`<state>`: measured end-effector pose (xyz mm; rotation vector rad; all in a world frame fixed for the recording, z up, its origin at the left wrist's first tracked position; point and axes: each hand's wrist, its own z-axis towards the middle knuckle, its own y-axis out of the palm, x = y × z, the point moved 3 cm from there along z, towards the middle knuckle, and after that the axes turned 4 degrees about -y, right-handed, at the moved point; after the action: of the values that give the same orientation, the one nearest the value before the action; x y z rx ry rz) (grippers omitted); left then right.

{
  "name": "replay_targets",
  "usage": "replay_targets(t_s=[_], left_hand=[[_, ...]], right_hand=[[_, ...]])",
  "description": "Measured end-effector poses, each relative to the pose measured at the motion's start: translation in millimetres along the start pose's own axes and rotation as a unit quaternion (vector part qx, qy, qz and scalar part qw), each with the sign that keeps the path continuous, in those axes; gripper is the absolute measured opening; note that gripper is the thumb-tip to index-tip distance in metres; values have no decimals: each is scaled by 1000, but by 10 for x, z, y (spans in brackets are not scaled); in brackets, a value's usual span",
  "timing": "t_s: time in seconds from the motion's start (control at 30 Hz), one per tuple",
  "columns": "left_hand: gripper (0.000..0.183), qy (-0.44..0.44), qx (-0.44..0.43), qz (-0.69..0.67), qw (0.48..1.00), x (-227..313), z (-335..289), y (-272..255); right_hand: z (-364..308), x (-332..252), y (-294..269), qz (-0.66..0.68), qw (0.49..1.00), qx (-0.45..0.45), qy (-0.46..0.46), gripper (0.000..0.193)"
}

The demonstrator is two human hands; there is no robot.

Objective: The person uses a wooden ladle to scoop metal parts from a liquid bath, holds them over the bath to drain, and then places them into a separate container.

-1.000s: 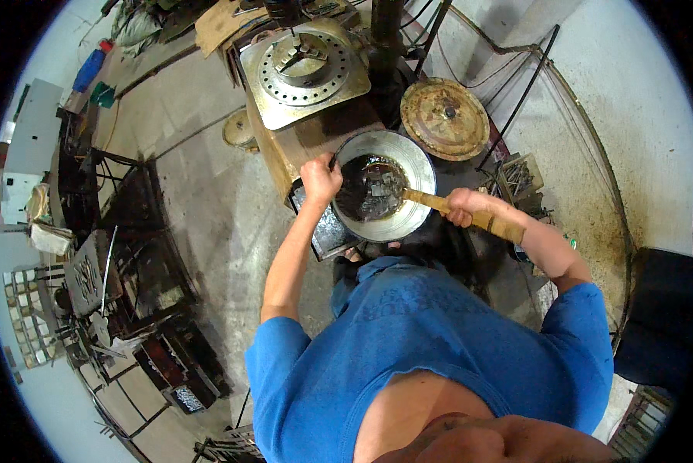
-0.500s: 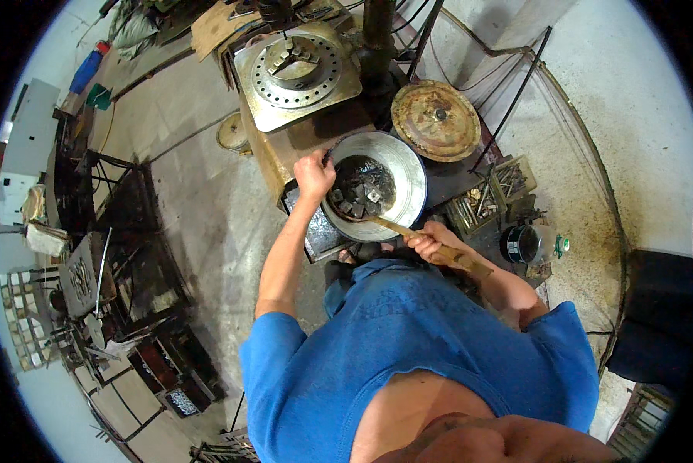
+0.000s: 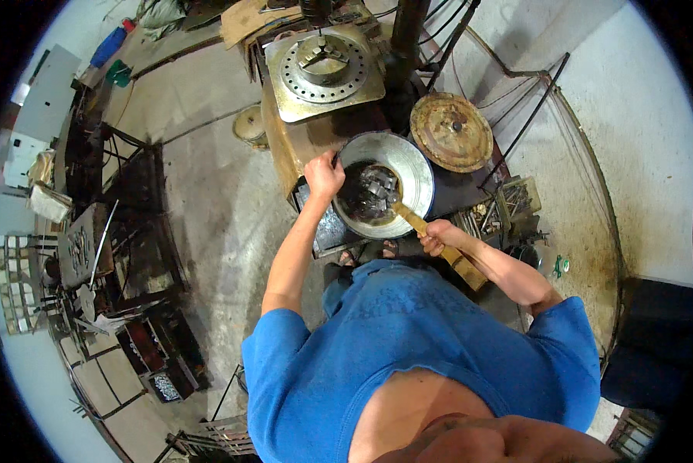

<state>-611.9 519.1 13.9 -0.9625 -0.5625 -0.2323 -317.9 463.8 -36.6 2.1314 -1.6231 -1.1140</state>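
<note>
Wooden paddle [image 3: 462, 266], inner end moved from about six o'clock in the basin [image 3: 417, 177] half a second ago to between four and five o'clock; metal pieces [image 3: 380, 185], moved from the near part of the basin's floor up toward its middle.

Clock bearings are read from the basin's centre, twelve being the far side: blue shirt [image 3: 423, 332], one, short-sleeved, worn by the person, at six o'clock; desk [image 3: 338, 130], one, brown-topped, bearing from ten to two o'clock; square metal plate [image 3: 288, 108], one, on the desk at eleven o'clock, carrying a drilled ring and a round chuck [image 3: 323, 71]; basin, one, pale metal, round, wide-mouthed, at the desk's near end, what carries its near side hard to tell; lid-like disc [image 3: 446, 143], one, rust-stained, dark knob at its middle, just beside the basin between one and two o'clock; wooden paddle, one, flat, yellowish, inner end inside the basin, outer end slanting toward the person; tray [image 3: 527, 189] of small metal parts, at three o'clock.

Hands, two: left hand [image 3: 325, 177], curled over the basin's rim at ten o'clock, gripping it; right hand [image 3: 437, 238], closed round the paddle between four and five o'clock, outside the rim; dark liquid [image 3: 355, 199], pooled on the basin's floor; metal pieces, several, grey, blocky, clustered in that liquid near the centre, exact count unclear.
</note>
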Motion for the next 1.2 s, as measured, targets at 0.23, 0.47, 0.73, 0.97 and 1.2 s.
replay_targets(t_s=[0.23, 0.47, 0.73, 0.97, 1.2], left_hand=[[10, -31, -15, 14, 999, -127, 39, 8], [11, -16, -21, -20, 999, -178, 70, 43], [10, 28, -47, -18, 998, 41, 83, -12], [9, 32, -18, -12, 999, 131, 16, 21], [9, 41, -35, -29, 998, 224, 40, 38]], right_hand=[[314, 72, 58, 210, 949, -223, 70, 13], [59, 209, 100, 170, 956, -219, 93, 15], [-101, 13, -142, 91, 992, -81, 27, 13], [-119, 6, -170, -39, 999, -8, 5, 7], [-76, 220, -206, 224, 961, -121, 105, 24]])
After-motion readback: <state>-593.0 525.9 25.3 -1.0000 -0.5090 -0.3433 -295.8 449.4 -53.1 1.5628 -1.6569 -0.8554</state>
